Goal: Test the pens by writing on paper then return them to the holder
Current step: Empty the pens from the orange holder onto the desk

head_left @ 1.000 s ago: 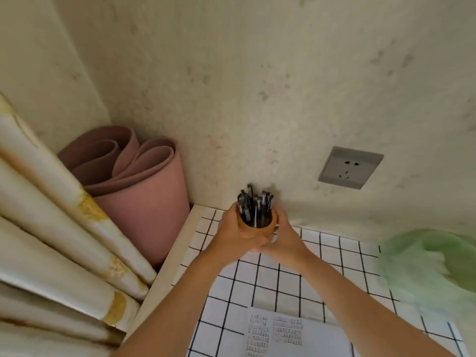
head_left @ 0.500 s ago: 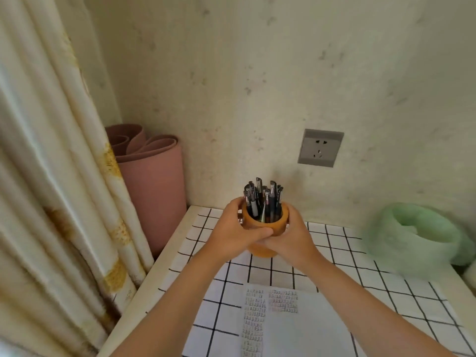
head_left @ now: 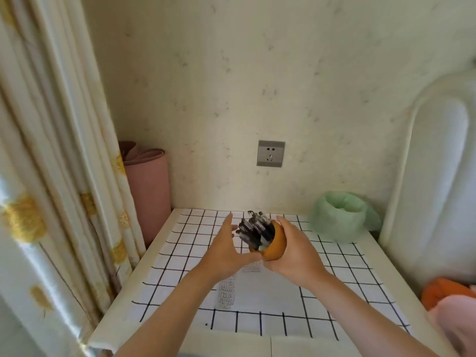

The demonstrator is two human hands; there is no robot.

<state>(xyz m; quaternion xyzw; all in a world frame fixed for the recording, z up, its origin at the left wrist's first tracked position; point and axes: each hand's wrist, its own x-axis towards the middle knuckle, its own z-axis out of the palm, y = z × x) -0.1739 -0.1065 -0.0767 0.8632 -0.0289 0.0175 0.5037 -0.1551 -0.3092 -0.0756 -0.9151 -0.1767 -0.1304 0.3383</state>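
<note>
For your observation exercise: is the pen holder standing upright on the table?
No, the right hand grips the holder tilted, pens leaning toward the left hand.

Open passage: the bare gridded tabletop [head_left: 175,253] on both sides of the paper [head_left: 270,292]. Obstacles: a green bag [head_left: 340,220] on the rear right corner, the curtain [head_left: 64,176] and pink roll [head_left: 149,197] along the left edge, the wall [head_left: 257,86] behind.

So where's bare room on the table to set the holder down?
Free: grid cloth left of the paper, toward the curtain; the back strip under the socket. Crowded: green bag fills the back right corner. The right hand grips the holder.
</note>
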